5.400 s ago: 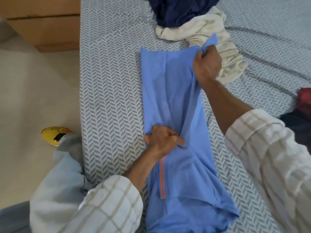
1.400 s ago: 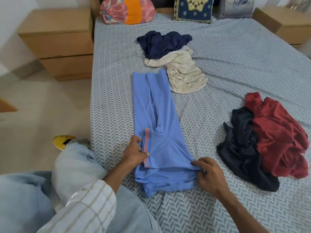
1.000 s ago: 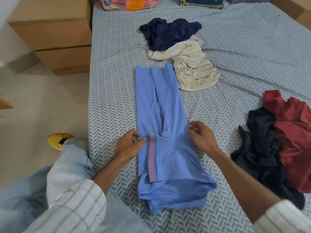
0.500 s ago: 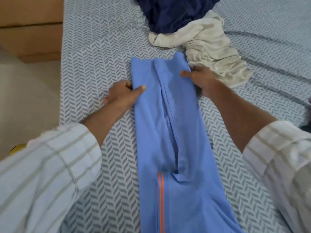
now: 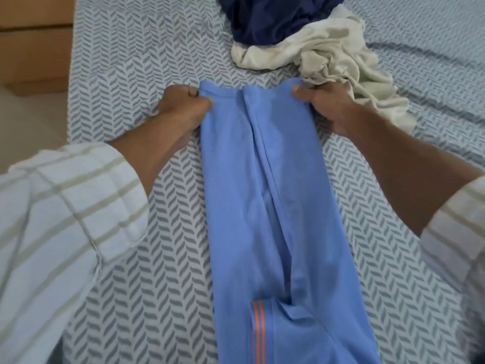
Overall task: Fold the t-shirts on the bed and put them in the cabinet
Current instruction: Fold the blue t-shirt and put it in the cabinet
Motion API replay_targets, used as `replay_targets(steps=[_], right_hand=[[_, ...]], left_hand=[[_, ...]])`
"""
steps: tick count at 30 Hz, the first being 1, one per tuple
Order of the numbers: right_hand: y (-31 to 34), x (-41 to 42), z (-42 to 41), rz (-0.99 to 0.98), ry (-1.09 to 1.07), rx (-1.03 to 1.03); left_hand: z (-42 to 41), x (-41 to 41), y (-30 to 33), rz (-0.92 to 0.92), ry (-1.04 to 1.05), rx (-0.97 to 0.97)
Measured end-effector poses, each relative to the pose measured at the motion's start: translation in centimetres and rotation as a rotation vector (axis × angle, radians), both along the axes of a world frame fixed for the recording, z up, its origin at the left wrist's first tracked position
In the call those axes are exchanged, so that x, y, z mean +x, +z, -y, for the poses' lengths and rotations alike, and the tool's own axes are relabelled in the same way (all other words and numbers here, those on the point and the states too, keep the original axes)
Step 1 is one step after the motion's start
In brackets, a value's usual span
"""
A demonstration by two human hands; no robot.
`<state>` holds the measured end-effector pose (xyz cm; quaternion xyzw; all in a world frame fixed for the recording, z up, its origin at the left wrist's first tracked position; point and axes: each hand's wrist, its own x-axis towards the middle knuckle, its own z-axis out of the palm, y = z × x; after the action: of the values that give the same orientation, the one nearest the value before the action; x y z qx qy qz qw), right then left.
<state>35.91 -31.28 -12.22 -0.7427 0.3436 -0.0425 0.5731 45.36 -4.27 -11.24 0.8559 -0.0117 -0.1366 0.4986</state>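
At the far end of the blue t-shirt, my left hand pinches its left corner, fingers curled, and my right hand grips the right corner, thumb on top. Both forearms reach forward, sleeves pushed back. I see the shirt lying as a long narrow strip on the bed, bare sheet to its left. Just beyond my right hand lies a cream garment, touching a navy one.
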Motion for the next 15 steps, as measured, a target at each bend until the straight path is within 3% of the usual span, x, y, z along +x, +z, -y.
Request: replay_targets(steps=[11,15], right_hand=[[3.3,-3.0,-2.1,0.137,-0.012,0.162],[6.7,-7.0,-2.7,0.240,0.026,0.101]], left_hand=[[-2.7,-2.4,3.5,-0.224,-0.131,-0.347],[-4.6,-5.1,7.1,-0.162,-0.163,-0.402]])
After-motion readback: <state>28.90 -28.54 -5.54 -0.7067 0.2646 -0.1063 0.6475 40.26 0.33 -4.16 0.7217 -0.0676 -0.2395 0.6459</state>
